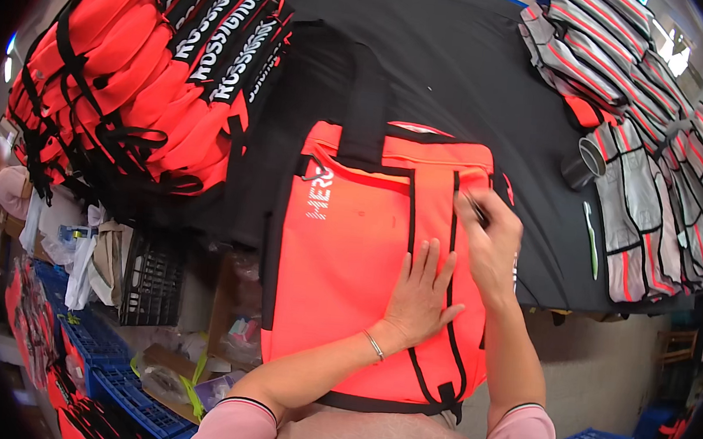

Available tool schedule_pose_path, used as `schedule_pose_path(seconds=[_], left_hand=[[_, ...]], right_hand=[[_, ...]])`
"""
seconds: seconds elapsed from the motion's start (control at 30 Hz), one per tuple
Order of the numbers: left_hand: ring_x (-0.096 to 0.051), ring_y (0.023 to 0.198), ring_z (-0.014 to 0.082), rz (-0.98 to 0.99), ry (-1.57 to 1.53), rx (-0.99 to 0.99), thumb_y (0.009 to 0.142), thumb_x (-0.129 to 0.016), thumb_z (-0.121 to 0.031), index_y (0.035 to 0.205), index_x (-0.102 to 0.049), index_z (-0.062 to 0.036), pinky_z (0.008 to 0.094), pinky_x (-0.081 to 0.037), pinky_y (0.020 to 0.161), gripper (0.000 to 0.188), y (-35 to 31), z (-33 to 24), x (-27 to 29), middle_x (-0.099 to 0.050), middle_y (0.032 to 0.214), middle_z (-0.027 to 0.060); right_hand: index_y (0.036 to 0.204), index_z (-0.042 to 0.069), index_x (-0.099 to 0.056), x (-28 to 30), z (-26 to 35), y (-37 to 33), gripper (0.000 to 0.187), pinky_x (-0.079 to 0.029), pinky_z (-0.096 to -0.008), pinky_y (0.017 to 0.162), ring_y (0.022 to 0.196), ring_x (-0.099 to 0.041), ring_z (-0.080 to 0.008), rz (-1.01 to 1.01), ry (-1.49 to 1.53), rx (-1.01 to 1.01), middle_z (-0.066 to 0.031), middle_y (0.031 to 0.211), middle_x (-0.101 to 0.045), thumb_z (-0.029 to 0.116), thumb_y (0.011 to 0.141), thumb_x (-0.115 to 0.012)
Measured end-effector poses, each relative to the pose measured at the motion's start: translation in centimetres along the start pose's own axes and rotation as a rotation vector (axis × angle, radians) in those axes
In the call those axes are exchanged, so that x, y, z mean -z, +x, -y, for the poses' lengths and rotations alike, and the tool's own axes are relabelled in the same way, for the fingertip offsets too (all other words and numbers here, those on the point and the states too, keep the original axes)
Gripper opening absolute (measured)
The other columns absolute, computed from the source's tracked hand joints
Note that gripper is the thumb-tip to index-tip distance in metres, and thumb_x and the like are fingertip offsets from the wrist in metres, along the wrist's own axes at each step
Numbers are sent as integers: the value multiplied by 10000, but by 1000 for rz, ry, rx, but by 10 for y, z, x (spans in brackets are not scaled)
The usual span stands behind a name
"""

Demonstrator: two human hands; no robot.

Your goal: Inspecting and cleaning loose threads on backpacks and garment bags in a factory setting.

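A bright coral-red bag (339, 276) with black trim and a black strap lies in front of me, its upper part on the black-covered table. My left hand (420, 295) rests flat on its front, fingers stretched out, beside a black-edged strip. A bracelet is on that wrist. Higher up, my right hand (489, 234) is closed at the strip's right black edge. Something small and dark (477, 213) shows between its fingers, mostly hidden, so its kind cannot be made out.
Stacked red-and-black bags (123, 78) stand at the left. Grey pieces with red stripes (642, 201) pile up at the right, near a dark cup (583, 163) and a green-and-white toothbrush (590, 238). Blue crates (119, 391) and a black crate (153, 278) sit below left. Another person (9, 180) is far left.
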State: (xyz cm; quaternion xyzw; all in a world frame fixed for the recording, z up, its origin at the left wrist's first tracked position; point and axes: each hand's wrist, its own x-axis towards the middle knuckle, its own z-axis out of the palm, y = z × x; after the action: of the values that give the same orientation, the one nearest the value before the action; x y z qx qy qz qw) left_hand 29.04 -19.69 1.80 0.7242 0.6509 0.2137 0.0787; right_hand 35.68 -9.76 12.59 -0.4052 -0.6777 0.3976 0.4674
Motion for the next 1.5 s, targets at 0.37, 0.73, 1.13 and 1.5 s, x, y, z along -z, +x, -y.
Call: schedule_pose_path(seconds=[0.37, 0.73, 1.13, 1.5], left_hand=[[-535, 1230, 323, -335, -58, -136, 881, -650, -106, 1228, -610, -34, 471, -373, 1092, 356, 56, 146, 123, -606, 1300, 97], [-541, 1167, 296, -188, 184, -98, 858, -637, -162, 969, -618, -37, 478, -327, 1103, 168, 59, 190, 95, -639, 1040, 102], [-582, 1072, 295, -353, 95, -117, 802, -652, -104, 892, -628, -35, 471, -386, 1038, 115, 61, 183, 86, -631, 935, 114], [-627, 880, 123, -757, -692, 162, 1028, -483, -284, 1184, -594, 13, 266, -503, 751, 354, 111, 210, 137, -637, 957, 77]], right_hand=[[965, 99, -646, -89, -106, 72, 137, -491, -387, 631, 699, -670, -285, 17, -270, -44, -114, 773, -693, 136, 842, -695], [845, -44, -650, -84, -99, 107, 381, -450, -332, 634, 628, -549, -130, 57, -223, -286, -91, 639, -597, 323, 942, -610], [907, -28, -705, -160, -108, 192, 331, -486, -362, 687, 691, -624, -210, -10, 130, -424, -100, 741, -675, 300, 891, -664], [797, -22, -567, -115, -26, 39, 276, -303, -273, 522, 590, -337, -59, 177, 197, -12, 47, 632, -382, 206, 937, -634]])
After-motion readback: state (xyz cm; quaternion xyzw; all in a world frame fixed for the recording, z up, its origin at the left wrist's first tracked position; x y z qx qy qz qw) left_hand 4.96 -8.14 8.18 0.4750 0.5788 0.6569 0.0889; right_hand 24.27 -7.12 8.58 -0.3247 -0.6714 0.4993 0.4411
